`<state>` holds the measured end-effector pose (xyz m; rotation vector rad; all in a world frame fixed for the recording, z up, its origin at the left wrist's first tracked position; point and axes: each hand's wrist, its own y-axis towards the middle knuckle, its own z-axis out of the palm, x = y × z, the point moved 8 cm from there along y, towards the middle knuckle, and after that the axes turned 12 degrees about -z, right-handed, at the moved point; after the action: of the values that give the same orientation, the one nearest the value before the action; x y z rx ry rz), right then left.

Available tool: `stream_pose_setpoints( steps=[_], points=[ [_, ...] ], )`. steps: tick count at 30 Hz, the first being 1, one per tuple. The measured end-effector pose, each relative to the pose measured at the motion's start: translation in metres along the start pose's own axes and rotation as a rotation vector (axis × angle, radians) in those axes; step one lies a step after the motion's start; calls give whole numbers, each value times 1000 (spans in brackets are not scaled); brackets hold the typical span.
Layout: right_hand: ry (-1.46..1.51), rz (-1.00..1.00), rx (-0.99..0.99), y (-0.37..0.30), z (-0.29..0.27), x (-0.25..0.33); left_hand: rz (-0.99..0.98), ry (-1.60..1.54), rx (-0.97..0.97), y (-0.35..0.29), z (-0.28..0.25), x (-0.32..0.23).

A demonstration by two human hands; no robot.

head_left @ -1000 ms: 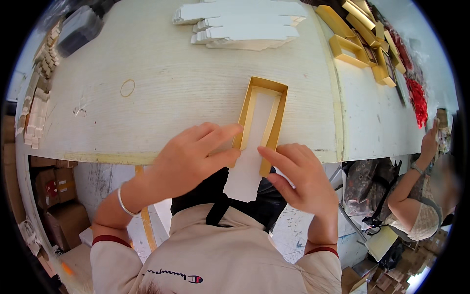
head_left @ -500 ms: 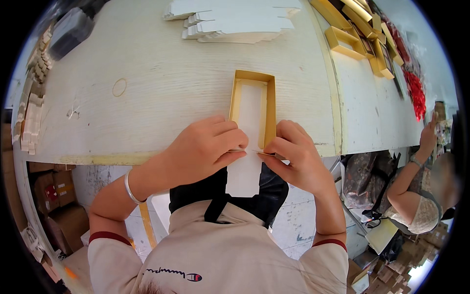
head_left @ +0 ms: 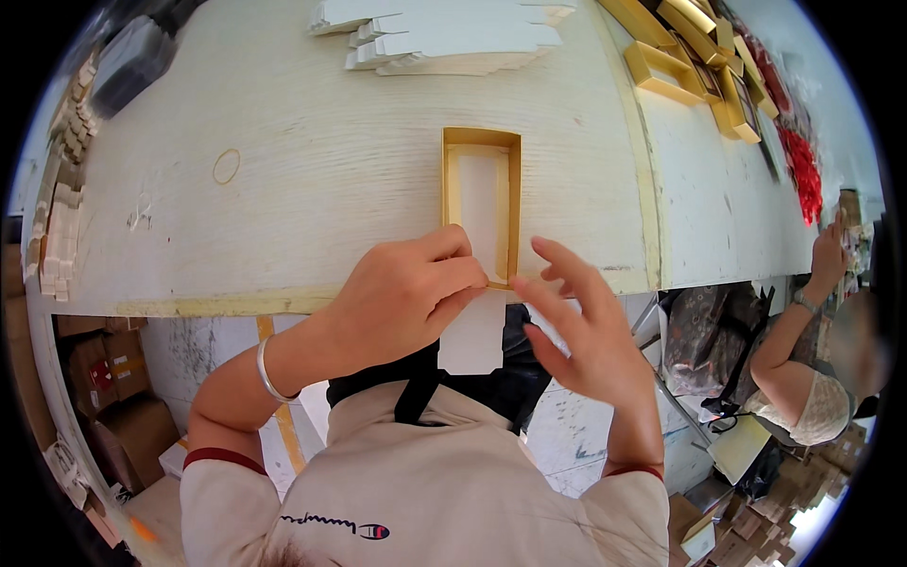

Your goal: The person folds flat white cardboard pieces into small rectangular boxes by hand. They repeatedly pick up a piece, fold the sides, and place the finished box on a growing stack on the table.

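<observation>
A narrow gold cardboard box (head_left: 514, 194) with a pale inside lies open-topped at the table's near edge. From its near end a long white flap (head_left: 470, 342) hangs down past the edge toward my lap. My left hand (head_left: 411, 288) is closed on the box's near-left corner, thumb and fingers pinching the near wall. Beside the near-right corner, my right hand (head_left: 581, 326) has its fingers spread, with one fingertip close to or touching the corner. It holds nothing.
Flat white card blanks (head_left: 449, 38) lie stacked at the far side. Several gold boxes (head_left: 666, 74) are piled far right, near a red bundle (head_left: 801, 180). A rubber band (head_left: 227, 166) lies at left. Another person's arm (head_left: 789, 326) shows at right.
The box's near end is now closed by a raised wall. My right hand has let go and opened, moving slightly right. The left hand has shifted toward the near wall.
</observation>
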<state>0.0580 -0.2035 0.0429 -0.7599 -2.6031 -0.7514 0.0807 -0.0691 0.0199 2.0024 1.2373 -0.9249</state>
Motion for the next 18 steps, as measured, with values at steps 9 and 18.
stream_pose_setpoints(
  steps=[9,18],
  points=[
    [20,-189,-266,5,13,-1,21,-22,28,-1,-1,0],
    [340,125,-384,7,17,-24,-139,-311,281,1,-10,10]
  ],
)
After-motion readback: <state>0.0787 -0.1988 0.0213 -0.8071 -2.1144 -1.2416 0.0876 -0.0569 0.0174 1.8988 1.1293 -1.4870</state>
